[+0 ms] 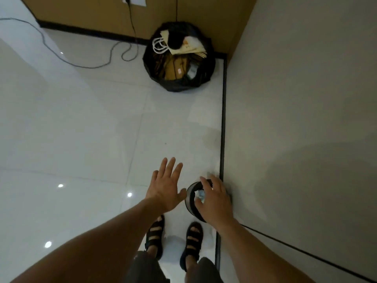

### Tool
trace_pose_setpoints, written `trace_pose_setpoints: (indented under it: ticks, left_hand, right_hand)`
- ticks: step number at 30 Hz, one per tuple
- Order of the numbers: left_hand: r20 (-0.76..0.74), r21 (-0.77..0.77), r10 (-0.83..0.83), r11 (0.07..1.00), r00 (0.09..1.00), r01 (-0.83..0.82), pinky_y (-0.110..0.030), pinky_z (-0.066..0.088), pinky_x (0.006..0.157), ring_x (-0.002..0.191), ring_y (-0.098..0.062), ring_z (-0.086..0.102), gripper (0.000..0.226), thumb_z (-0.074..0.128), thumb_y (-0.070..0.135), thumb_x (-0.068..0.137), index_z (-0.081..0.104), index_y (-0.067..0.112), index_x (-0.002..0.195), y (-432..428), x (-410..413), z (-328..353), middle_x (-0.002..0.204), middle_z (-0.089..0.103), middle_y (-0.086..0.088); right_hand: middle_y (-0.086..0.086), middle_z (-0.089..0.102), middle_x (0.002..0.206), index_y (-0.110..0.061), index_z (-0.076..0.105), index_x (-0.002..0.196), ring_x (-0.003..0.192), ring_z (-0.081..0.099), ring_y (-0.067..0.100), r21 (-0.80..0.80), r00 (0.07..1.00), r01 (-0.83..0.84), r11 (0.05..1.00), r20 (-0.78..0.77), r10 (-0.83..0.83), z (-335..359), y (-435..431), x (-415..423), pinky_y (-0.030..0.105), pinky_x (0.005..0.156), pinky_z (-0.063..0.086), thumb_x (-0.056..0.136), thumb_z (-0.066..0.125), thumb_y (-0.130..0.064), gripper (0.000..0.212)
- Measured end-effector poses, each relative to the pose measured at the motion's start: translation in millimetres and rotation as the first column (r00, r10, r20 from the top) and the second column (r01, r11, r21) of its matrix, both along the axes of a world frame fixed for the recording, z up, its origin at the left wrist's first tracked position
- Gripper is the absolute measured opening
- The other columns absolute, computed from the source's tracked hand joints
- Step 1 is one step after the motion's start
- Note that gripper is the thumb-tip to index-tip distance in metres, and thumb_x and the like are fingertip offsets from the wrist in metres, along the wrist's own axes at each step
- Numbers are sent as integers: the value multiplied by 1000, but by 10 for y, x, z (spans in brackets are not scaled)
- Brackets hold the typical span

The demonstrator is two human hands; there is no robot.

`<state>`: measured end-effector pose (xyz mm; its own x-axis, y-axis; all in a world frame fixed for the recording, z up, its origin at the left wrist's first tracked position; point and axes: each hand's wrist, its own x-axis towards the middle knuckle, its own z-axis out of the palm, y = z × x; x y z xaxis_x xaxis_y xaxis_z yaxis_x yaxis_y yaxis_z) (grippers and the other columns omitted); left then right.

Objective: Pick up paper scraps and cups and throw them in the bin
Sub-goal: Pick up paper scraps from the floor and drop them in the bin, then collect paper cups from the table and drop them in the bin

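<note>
Head view. White glossy tile floor (81, 139), grey wall (306, 99) along the right, brown wall (91, 13) at the far end, and a loose cable (114, 50) trailing over the far-left tiles.

Item 1: small round bin (188, 202), dark with a pale rim. It stands near, against the foot of the grey wall, with its mouth facing up.

Item 2: paper scrap (200, 195), crumpled and pale. It sits at the mouth of the small round bin, directly under the right hand.

Item 3: right hand (215, 199). It hangs over the bin's mouth with fingers loosely spread. The scrap shows between index finger and thumb, but whether it is pinched or already let go cannot be told.

Item 4: left hand (165, 186), just left of the bin. The palm faces down and the fingers are splayed wide, holding nothing. Its thumb is close to the rim.

Item 5: large black-lined bin (175, 87) in the far corner, well apart from both hands. It is heaped with paper bags and cardboard.

Key relation: the scrap lies straight below the right hand, so the drop looks vertical and the right hand is the nearer one.

Hidden: the right hand covers most of the small bin's interior and its right wall. No cups are visible. Sandalled feet (155, 229) stand at the near edge.
</note>
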<state>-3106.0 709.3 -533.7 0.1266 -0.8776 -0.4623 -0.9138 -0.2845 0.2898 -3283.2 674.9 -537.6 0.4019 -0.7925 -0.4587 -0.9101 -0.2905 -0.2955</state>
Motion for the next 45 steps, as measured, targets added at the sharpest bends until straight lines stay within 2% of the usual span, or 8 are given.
trace_pose_setpoints:
  ticks: [5,10,13,19,25,34,39,45]
  left_hand:
    - [85,-82,243,968,966,-236,-48,6,119,145,-25,-21,83,39,59,91,-4,25,153,514,463,958,161,-14,-2]
    - [110,-118,515,856,850,-503,-50,7,118,147,-25,-16,83,38,61,89,1,24,153,1284,671,1464,161,-7,-3]
    - [123,-113,664,748,738,-654,-51,8,118,147,-26,-15,85,39,62,88,2,24,153,1893,689,1645,162,-6,-3]
    - [131,-188,895,444,426,-876,-52,9,118,147,-27,-12,85,44,61,87,3,25,153,3224,832,2029,162,-5,-3]
    - [96,-304,977,211,190,-929,-52,10,117,148,-25,-11,85,47,60,87,6,27,153,4465,975,2287,162,-3,-1]
    - [83,-398,997,34,1,-917,-53,13,116,148,-26,-5,85,51,59,85,8,28,152,6344,1255,2568,161,1,-1]
    - [69,-400,995,-37,-71,-916,-54,12,116,148,-26,-7,86,52,60,85,8,29,152,7032,1399,2590,161,0,0]
    - [7,-355,982,-174,-189,-918,-54,11,116,148,-25,-9,87,53,58,84,8,28,152,7707,1696,2488,161,-1,1]
  right_hand:
    - [1,2,164,-30,14,155,150,-3,24,-54,972,-235,970,10,236,783,76,401,43,118,17,96,46,-47,69]
    - [3,-1,163,-29,10,155,149,-3,25,-117,848,-529,841,-25,530,1254,252,887,44,118,17,96,44,-50,71]
    - [4,0,163,-30,9,156,149,-1,25,-155,725,-684,713,-39,688,1506,531,1260,45,118,18,96,43,-52,73]
    - [2,1,163,-32,9,154,149,-4,23,-244,464,-859,449,-2,886,2064,1484,2033,45,119,15,95,45,-52,73]
    - [4,1,163,-31,7,155,149,-2,25,-368,266,-899,239,-21,964,2466,2655,2601,45,117,18,95,44,-52,73]
    - [3,2,162,-32,11,154,149,-1,24,-425,164,-889,171,55,985,2766,4457,3201,45,118,17,95,46,-50,71]
    - [3,3,162,-32,12,154,149,1,23,-426,116,-896,124,45,992,2828,5128,3515,45,117,19,95,46,-50,71]
    - [1,4,162,-33,12,154,149,2,23,-430,1,-903,18,40,999,2731,5881,4091,44,117,20,94,46,-51,71]
